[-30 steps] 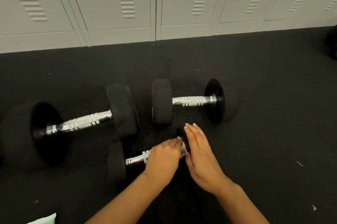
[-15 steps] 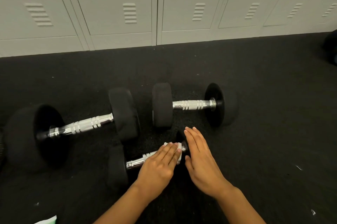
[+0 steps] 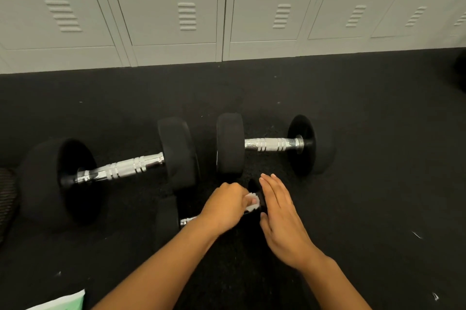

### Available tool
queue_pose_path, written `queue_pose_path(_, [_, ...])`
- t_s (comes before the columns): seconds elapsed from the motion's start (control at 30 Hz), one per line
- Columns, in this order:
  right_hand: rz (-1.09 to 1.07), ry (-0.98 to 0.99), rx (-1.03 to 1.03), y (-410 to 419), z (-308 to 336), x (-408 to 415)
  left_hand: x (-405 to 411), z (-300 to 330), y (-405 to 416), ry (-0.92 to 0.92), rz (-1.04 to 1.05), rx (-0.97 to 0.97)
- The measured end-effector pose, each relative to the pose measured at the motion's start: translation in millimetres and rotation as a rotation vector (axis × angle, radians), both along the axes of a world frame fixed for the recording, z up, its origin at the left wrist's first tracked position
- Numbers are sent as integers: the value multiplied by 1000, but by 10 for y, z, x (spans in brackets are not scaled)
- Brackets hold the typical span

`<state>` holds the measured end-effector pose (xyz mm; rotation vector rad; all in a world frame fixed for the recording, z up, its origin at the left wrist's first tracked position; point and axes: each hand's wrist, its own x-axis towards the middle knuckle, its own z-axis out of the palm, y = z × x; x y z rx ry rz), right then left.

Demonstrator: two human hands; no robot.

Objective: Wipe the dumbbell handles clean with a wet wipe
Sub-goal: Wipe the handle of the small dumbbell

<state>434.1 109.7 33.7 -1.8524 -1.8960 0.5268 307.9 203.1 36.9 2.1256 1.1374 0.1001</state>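
The small dumbbell (image 3: pixel 169 221) lies on its side under the left hand (image 3: pixel 224 208), black ends, only a short stub of chrome handle showing. A crumpled white wet wipe (image 3: pixel 253 202) peeks from that hand's fingers. Two bigger dumbbells lie beyond the hands: one (image 3: pixel 121 171) far-left, one (image 3: pixel 272 144) just beyond.
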Motion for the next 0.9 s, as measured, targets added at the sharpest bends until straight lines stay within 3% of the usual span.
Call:
queue_pose_path(0.1, [-2, 15, 8, -5, -19, 17, -133, -172, -270, -4, -100, 409])
queue_pose_path(0.23, [13, 18, 0, -28, -14, 36, -284, -256, -342, -93, -215, 684])
queue_pose_path(0.5, [-18, -153, 247, -97, 125, -274, -517, 6, -395, -151, -68, 519])
queue_pose_path(0.77, [99, -121, 269, -19, 144, -394, -765, 182, -494, -123, -28, 343])
queue_pose_path(0.9, [59, -260, 421, 31, 61, -441, -1065, 183, -500, -16, 10, 554])
